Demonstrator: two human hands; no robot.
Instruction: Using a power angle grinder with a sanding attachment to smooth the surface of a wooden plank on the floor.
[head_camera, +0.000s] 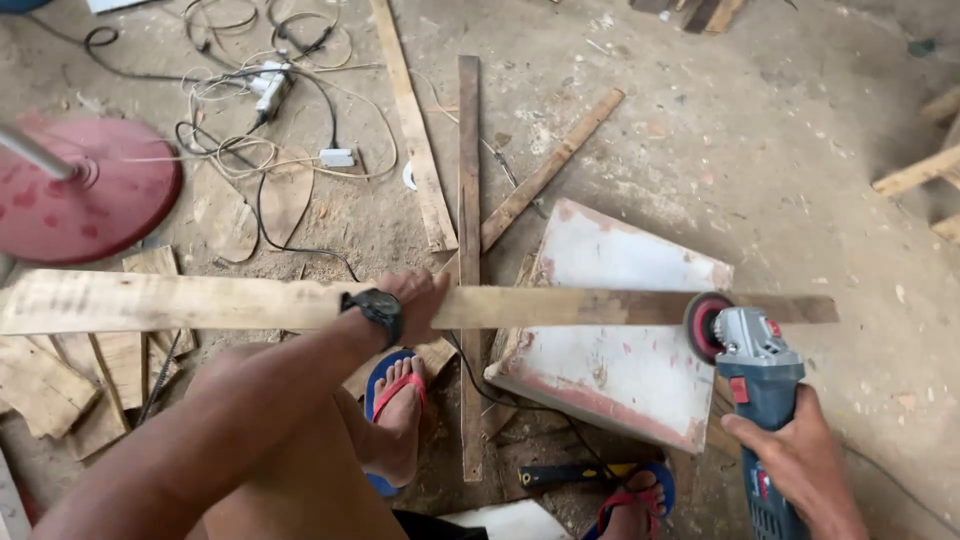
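long plank (250, 302) flat across white block (620, 350); grinder (752, 365) disc at edge.

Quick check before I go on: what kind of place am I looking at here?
Likely a rough woodworking or building site. The floor is dusty bare concrete strewn with offcut planks, the right hand holds an angle grinder against a long plank steadied by the left hand, and loose power cables trail about.

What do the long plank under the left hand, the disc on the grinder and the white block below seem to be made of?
Long plank: raw, unfinished wood, pale with visible grain and grey stains. Disc on the angle grinder, held by the right hand: probably an abrasive flap disc, reddish and matte. White block: unclear, maybe painted board or stone; the white coat is worn, with reddish edges. The left hand presses on the plank.
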